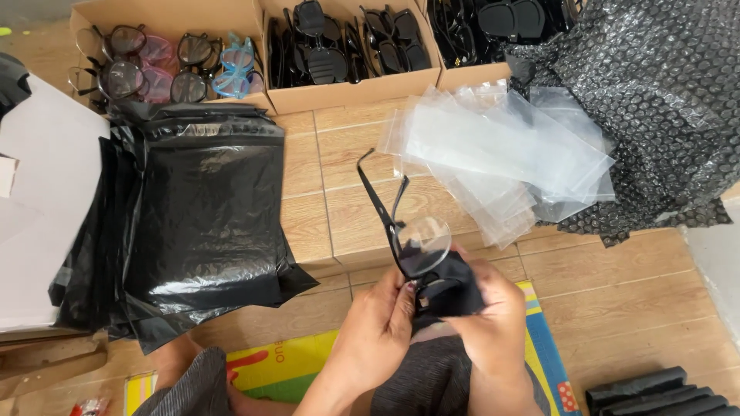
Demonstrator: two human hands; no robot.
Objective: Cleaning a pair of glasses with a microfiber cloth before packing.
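1. You sit on a tiled floor (pixel 347 208): cardboard boxes (pixel 254 54) of glasses along the far edge, a stack of black mailer bags (pixel 204 223) at left, clear plastic sleeves (pixel 501 154) fanned out at right over black bubble wrap (pixel 655 108).
2. Your left hand (pixel 381 323) pinches the near edge of a pair of black-framed glasses (pixel 416 243), fingers closed on the frame.
3. Your right hand (pixel 493 323) presses a dark cloth (pixel 451 289) against the lens, fingers clamped on cloth and frame.
4. The glasses are near centre, above the floor. Their temples are unfolded and point far-left — that is the long axis — with the lenses nearest you.
5. Risk, as I judge it: hard rubbing could twist the thin frame, or a loose pinch let it drop onto the tiles.
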